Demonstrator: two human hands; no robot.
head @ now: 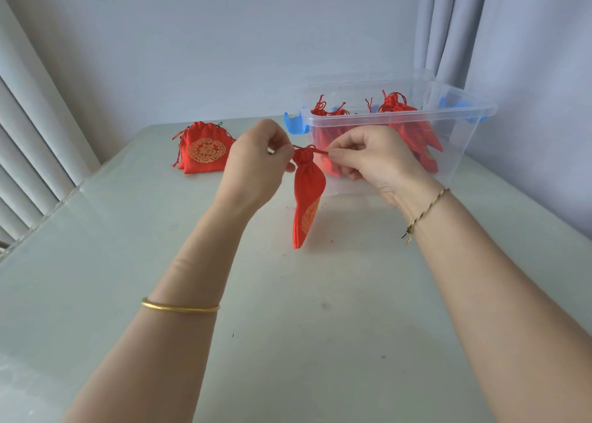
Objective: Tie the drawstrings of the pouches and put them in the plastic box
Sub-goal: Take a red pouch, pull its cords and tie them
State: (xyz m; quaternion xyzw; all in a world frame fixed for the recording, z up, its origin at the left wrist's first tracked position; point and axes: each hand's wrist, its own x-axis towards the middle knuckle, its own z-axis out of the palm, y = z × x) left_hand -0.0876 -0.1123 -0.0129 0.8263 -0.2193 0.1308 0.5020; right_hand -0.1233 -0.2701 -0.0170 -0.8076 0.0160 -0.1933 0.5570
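a small red satin pouch with a gold print [307, 198] hangs in the air above the pale glossy surface [288, 326], its neck gathered tight. the left hand [256, 163] pinches 1 end of the thin red drawstring [312, 149] between curled fingers, and the right hand [371, 160] pinches the other end, the cord pulled out to both sides. just behind stands the clear plastic box with blue latches [448, 115], holding several tied red pouches [403, 118]. a stack of flat red pouches [201, 153] lies to the left.

Single head cam, fwd & down, close over table [320, 342]
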